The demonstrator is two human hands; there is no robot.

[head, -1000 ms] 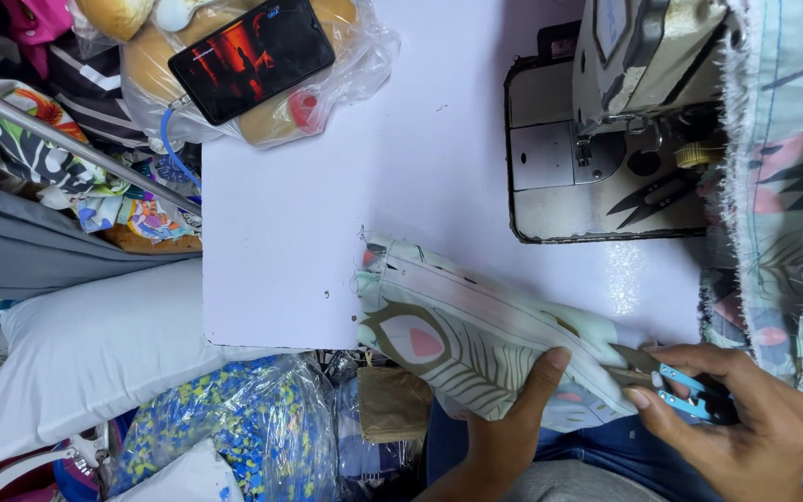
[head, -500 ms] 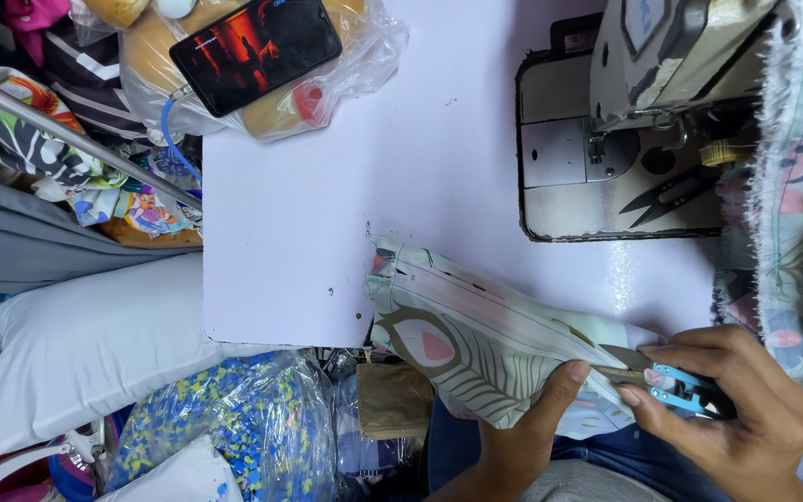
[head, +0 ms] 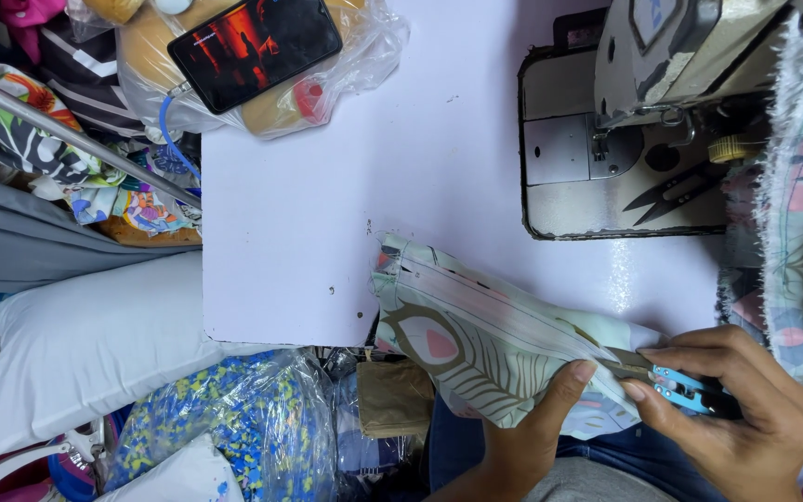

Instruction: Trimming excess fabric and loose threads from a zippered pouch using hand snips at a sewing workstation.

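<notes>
Compared with a second ago, the folded pale-green fabric printed with feather shapes (head: 476, 339) is lying slightly farther right on the white table (head: 327, 186). The left hand (head: 536, 428) is pressing its near edge with thumb extended. The right hand (head: 741, 404), fingers curled together, is pinching small blue-handled thread snips (head: 676, 386); the blades are probably hidden under the fabric.

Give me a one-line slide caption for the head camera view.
Left hand pins folded feather-print fabric on a white table while the right hand works blue thread snips beside a sewing machine.
</notes>
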